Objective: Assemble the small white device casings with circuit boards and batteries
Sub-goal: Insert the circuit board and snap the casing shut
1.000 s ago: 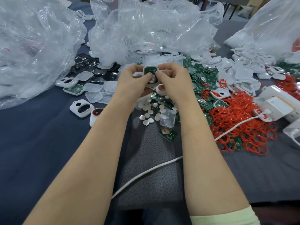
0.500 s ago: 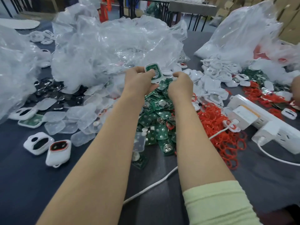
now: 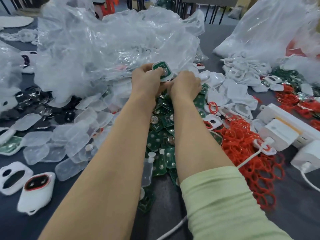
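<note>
The dark cloth worktop (image 3: 303,213) is crowded: crumpled clear plastic bags (image 3: 112,49) at the back, a heap of loose circuit boards (image 3: 162,132) under the forearms, red rings (image 3: 242,135) to the right. Above the heap, the left hand (image 3: 147,80) has its grip closed round a white casing half (image 3: 166,78), held tilted toward the camera with a green board (image 3: 158,65) and a coin battery (image 3: 165,71) already seated inside. The right hand (image 3: 186,84) is curled just beside it, at the edge of the pile of white casing shells (image 3: 230,90). Its fingers are hidden, so I cannot tell whether its grip holds anything. The step looks like closing this unit. Next, a matching shell must be picked, lined up with the rim and pressed on evenly.
</note>
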{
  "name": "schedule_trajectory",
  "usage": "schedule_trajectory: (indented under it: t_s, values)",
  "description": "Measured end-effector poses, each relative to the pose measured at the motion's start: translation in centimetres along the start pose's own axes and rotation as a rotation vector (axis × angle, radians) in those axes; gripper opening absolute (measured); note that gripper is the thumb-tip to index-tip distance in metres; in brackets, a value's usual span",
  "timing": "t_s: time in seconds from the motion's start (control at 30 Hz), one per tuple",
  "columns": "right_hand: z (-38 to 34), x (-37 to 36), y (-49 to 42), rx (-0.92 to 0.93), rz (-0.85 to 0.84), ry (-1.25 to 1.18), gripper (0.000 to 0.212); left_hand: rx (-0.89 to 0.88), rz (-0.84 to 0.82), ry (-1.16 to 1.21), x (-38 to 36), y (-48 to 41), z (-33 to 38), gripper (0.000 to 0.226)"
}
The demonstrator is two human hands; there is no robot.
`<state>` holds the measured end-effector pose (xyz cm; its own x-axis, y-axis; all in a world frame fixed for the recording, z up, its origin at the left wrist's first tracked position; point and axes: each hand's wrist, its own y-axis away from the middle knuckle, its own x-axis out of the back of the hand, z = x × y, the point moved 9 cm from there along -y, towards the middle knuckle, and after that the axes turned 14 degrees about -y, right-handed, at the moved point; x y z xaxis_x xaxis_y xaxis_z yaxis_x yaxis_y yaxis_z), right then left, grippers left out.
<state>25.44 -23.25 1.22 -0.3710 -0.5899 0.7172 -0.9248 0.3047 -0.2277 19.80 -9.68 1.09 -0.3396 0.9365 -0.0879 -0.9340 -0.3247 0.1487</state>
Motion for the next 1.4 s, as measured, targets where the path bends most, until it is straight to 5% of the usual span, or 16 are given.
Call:
schedule_trajectory:
  t_s: [0.2, 0.33, 0.47, 0.83, 1.1, 1.4]
  values:
    - [0.4, 3.9, 0.8, -0.031, 0.088, -0.504, 0.032, -0.025, -0.011, 0.008, 0.6, 1.0, 0.8, 0.016]
    - [-1.3, 5.0, 2.7, -0.016, -0.126, -0.937, 0.023, -0.046, -0.010, -0.032, 2.5, 2.6, 1.7, 0.017]
    - [-3.5, 5.1, 6.3, 0.023, -0.297, -1.119, 0.018, -0.101, 0.031, -0.149, 5.9, 4.7, 1.8, 0.015]
    - [-5.1, 0.3, 15.1, 0.000, -0.477, -1.202, 0.025, -0.157, 0.138, -0.224, 13.7, 7.7, -1.6, 0.012]
    - [-4.0, -1.1, 15.2, -0.104, -0.385, -1.311, 0.025, -0.181, 0.137, -0.224, 13.6, 7.3, -2.0, 0.024]
    - [-4.8, -0.6, 15.4, 0.046, -0.432, -1.152, 0.014, -0.165, 0.079, -0.242, 13.1, 7.7, -2.5, 0.023]
